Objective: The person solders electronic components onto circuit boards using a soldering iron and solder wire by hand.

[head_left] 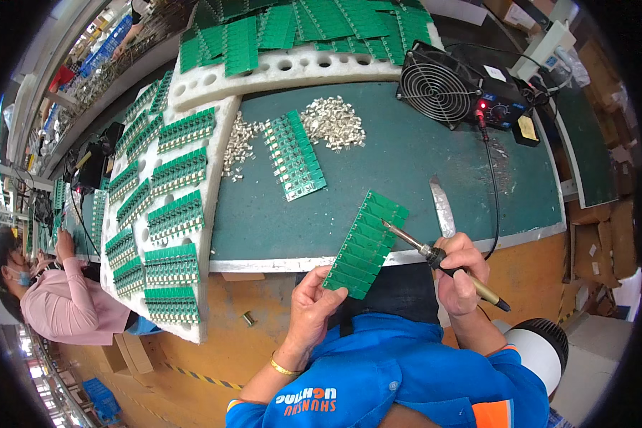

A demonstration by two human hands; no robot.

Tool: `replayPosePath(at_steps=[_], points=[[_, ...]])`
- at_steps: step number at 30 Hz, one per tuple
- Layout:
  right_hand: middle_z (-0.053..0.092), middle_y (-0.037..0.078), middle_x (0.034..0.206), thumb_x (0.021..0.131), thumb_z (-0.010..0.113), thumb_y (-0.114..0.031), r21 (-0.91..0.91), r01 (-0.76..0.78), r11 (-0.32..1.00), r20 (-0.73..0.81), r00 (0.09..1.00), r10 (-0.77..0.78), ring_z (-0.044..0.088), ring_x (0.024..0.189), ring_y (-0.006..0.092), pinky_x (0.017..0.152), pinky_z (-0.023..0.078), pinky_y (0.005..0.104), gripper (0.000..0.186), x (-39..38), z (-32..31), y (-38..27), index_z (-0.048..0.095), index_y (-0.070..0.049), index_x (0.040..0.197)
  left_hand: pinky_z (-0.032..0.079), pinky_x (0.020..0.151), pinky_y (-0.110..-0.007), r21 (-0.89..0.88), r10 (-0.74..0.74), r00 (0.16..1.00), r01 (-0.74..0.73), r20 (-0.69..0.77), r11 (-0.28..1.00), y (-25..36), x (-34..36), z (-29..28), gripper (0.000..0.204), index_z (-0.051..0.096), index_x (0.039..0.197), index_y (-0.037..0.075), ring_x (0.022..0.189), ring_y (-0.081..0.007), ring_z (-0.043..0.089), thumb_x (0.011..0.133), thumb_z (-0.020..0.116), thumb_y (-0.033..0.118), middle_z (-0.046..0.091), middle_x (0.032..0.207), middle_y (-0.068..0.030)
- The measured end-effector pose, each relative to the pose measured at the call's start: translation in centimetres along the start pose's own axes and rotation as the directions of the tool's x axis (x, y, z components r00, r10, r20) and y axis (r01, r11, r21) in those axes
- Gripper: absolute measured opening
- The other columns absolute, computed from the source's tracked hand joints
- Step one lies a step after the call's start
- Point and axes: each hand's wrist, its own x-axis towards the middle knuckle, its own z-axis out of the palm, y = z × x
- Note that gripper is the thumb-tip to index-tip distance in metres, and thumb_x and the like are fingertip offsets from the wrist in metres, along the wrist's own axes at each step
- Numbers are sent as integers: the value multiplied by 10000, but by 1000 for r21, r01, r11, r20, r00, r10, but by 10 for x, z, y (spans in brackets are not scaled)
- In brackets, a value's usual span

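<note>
My left hand [314, 307] grips the lower end of a green circuit-board panel [357, 257], which is held tilted over the table's front edge. My right hand [462, 274] is closed on a soldering iron [406, 239], whose tip lies at the panel's upper right part. A flat silvery strip [442, 203] lies behind my right hand, its near end hidden. Farther back, a populated board panel [294, 157] lies between two piles of small silvery components [333, 125] [239, 143].
At the left, a foam tray [214, 299] bears many populated panels; another foam block [250, 84] at the back holds bare boards. A fan [435, 85] and control box [499, 110] with cables stand back right. A co-worker [71, 299] sits far left.
</note>
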Motion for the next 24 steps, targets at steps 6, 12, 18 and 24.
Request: replayPosePath(at_steps=[6,12,18,24], points=[[497,104,811,923,540,-255,-11,8,1000,-120,993,-10,456,647,156,560,401,288,269,-1,2,1,592,6,961,318,532,-162,14,-18,1000,19,-15,1000,-3,0,-2,298,593,1172,11,633,18,452,883,665,-15,681,967,0],[510,115,829,928,517,-248,-38,15,999,-153,988,-21,467,656,146,572,416,278,275,-2,1,4,580,11,997,310,525,-160,19,-6,1000,7,-15,1000,-2,-2,-1,298,593,1170,11,627,23,442,882,666,-17,680,967,3],[520,124,842,933,498,-227,-78,14,997,-170,985,-27,478,660,146,576,423,276,268,-5,-1,8,579,11,1026,340,555,-162,26,4,1000,-3,-18,1000,-2,-2,3,313,589,1181,8,655,14,475,879,667,-23,685,992,-9],[499,107,869,962,491,-319,-174,20,985,-140,989,-44,478,663,142,580,413,270,312,-3,-2,8,565,-29,1048,377,587,-158,18,21,1000,-22,14,1000,-3,-1,-4,329,583,1198,-2,717,5,526,881,663,-29,692,1043,-36]])
